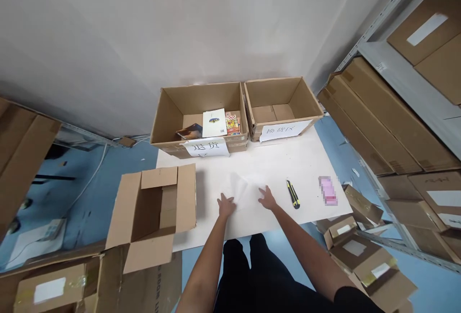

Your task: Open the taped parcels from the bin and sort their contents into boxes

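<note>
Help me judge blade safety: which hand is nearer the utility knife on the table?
Right. The right hand lies just left of the utility knife, not touching it; the left hand rests farther left, beyond the right hand.

Single head view, high, facing forward-down onto white board (288, 159), wall (144, 25) beyond.

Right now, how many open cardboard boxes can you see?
3: a box of books farthest away, an empty box beside it, and a flap-open box near the left hand. The rest look shut.
</note>
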Action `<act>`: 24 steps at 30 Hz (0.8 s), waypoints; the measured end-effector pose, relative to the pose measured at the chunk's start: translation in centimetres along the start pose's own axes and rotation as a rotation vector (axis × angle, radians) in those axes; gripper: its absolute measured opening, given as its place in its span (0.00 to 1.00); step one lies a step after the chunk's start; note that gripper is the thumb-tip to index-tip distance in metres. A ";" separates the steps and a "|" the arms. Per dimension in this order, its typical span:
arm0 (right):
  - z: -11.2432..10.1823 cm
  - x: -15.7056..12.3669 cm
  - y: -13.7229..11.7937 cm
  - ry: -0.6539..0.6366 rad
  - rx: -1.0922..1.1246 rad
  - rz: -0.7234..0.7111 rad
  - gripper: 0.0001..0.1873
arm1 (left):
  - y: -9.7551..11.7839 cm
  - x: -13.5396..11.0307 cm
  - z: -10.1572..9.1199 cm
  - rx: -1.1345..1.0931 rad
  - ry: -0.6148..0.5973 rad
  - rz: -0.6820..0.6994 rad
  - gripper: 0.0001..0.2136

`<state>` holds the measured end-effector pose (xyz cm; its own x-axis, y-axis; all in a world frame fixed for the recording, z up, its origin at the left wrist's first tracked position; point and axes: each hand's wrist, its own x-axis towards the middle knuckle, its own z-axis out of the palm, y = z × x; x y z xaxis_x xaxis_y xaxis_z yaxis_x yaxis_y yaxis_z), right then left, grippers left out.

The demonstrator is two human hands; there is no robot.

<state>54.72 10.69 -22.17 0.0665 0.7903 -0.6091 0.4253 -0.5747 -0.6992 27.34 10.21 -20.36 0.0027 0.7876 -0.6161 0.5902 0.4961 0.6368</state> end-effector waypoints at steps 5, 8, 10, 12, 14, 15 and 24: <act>5.4 -1.7 -0.7 -0.001 0.250 -0.064 0.36 | 1.0 -1.6 4.7 -0.038 -0.036 0.064 0.30; 7.0 -2.6 -2.4 0.025 0.521 -0.047 0.29 | 2.3 -3.2 5.7 -0.077 -0.077 0.176 0.28; 6.9 -3.2 -3.7 0.019 0.594 -0.035 0.26 | 2.8 -5.0 4.9 -0.106 -0.100 0.302 0.26; 6.2 -4.0 -5.4 0.024 0.549 -0.082 0.21 | 2.5 -7.3 2.3 -0.120 -0.091 0.442 0.24; 5.7 -5.2 -7.9 0.098 0.387 -0.208 0.15 | 1.2 -10.1 -2.1 -0.089 0.010 0.538 0.22; 5.8 -6.1 -9.4 0.152 0.279 -0.299 0.12 | 0.2 -11.5 -4.9 -0.048 0.120 0.560 0.22; 19.6 -15.4 -26.4 0.390 -0.273 -0.972 0.13 | -13.9 -19.9 -26.0 0.576 0.559 0.126 0.28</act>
<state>24.71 9.53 -1.64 -0.1456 0.9232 0.3557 0.6346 0.3630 -0.6823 -1.94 -2.85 -4.91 -0.2166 0.9668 -0.1358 0.9357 0.2452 0.2536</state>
